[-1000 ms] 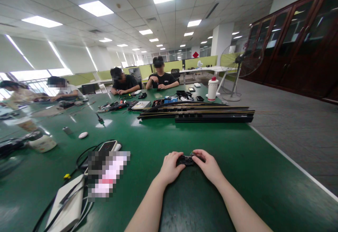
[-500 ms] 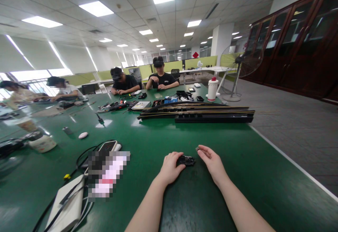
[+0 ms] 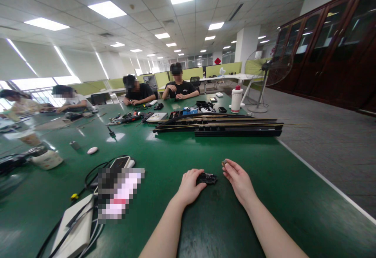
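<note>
The glossy green surface (image 3: 164, 156) carries a small black part (image 3: 209, 178), white flat box (image 3: 74, 230), black rails (image 3: 239, 133) and red-capped bottle (image 3: 236, 101).

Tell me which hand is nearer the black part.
Left: the left hand holds the black part at its left end. The right hand is apart from it, off to its right, pinching a small piece.

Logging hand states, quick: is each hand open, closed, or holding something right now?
Left hand: closed, holding a black part.
Right hand: closed, pinching a small piece, too small to identify.
</note>
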The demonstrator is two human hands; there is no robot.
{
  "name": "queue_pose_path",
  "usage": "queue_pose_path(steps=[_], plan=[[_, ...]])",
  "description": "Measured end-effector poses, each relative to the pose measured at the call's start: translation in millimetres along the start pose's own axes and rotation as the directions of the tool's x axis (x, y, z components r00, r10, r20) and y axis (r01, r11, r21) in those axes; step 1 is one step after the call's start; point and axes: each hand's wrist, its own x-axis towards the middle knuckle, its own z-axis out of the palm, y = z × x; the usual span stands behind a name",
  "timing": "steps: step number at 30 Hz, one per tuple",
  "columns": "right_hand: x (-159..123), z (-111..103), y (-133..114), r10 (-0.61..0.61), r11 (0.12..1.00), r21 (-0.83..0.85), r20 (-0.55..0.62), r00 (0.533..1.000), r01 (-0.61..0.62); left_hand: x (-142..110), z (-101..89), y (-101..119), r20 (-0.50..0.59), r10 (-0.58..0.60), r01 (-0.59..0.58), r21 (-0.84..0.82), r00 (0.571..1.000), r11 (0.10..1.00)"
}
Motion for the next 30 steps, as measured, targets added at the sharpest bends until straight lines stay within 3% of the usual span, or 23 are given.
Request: queue_pose_path(steps=[9,23,30], plan=[[-2.1,0.9,-4.2,0.020,0.997,0.072,-0.014,1.000,-0.019,-1.1,0.3,0.1,-0.011,0.006,-0.006,-0.006,1.000,1.000],[1.9,-3.8,0.2,-0.021,1.000,-0.017,-0.004,1.000,0.021,-1.0,-2.2,3.0,0.001,-0.004,0.004,-0.002,1.000,1.000],[3.2,-4.3,1.6,0.013,1.000,0.028,-0.010,1.000,-0.012,-1.0,-1.2,2.1,0.006,-0.006,0.006,0.005,1.000,1.000]])
